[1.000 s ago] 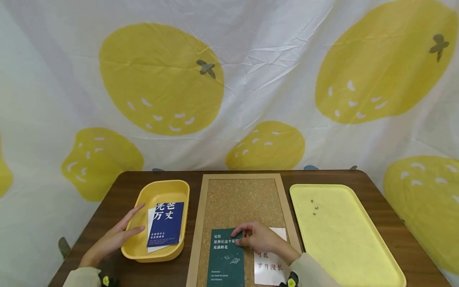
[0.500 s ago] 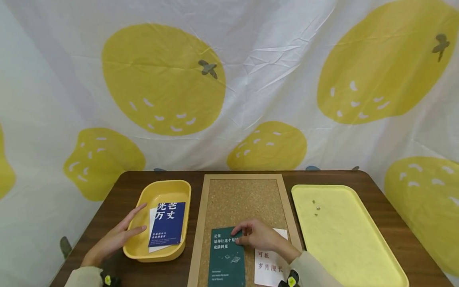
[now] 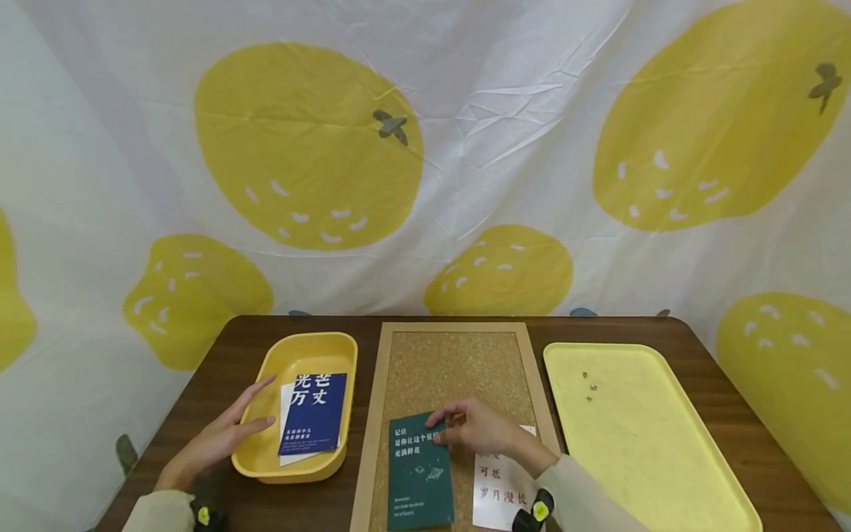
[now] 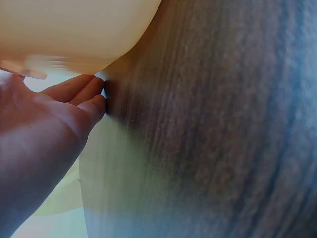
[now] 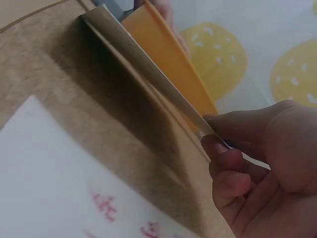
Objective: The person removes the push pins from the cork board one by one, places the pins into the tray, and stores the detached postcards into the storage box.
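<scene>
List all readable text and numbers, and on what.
Green card: "记住 / 是你让这个星… / 充满鲜花"; line end behind right hand.
Green card, bottom: small lines too blurred.
Blue card: "光芒 / 万丈"; smaller lines too small.
White card: "可抵 / 岁月漫长"; line above partly hidden.
No readable numbers.

The green card (image 3: 419, 484) has shifted slightly up and left.

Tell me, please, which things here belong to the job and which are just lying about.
Seemingly in the job:
green card, in the right hand
corkboard below it
white card
yellow bin, by the left hand
blue card inside

Perhaps just lying about:
yellow tray, untouched
patterned cloth behind
</scene>
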`<state>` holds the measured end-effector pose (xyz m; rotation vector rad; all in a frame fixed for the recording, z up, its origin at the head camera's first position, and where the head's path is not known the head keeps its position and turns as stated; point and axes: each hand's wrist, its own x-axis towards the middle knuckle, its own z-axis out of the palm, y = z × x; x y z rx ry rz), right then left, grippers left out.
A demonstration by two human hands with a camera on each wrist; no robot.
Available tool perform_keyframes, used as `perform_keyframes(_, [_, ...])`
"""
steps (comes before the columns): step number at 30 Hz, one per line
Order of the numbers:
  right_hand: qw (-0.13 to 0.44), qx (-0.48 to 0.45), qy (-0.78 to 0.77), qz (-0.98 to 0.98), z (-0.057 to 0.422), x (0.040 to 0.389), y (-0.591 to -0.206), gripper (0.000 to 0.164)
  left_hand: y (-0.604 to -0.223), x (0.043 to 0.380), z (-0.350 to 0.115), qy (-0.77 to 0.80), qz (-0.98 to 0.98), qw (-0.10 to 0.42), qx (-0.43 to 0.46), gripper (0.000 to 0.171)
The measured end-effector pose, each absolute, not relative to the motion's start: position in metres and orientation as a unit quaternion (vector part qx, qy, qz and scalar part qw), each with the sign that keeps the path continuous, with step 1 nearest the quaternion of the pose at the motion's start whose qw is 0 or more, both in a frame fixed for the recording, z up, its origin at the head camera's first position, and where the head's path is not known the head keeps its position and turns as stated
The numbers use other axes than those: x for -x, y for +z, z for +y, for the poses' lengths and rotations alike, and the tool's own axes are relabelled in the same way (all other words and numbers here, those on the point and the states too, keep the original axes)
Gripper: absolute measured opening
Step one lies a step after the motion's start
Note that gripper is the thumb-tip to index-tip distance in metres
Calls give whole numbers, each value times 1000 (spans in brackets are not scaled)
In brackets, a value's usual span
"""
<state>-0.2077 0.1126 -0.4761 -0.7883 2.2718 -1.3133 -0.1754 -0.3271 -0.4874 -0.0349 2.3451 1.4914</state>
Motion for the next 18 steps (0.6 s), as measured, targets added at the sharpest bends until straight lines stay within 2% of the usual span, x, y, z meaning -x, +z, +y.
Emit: perform_keyframes(18, [194, 267, -490, 807, 100, 224, -451, 17, -485, 176, -327, 529, 829, 182, 11, 80])
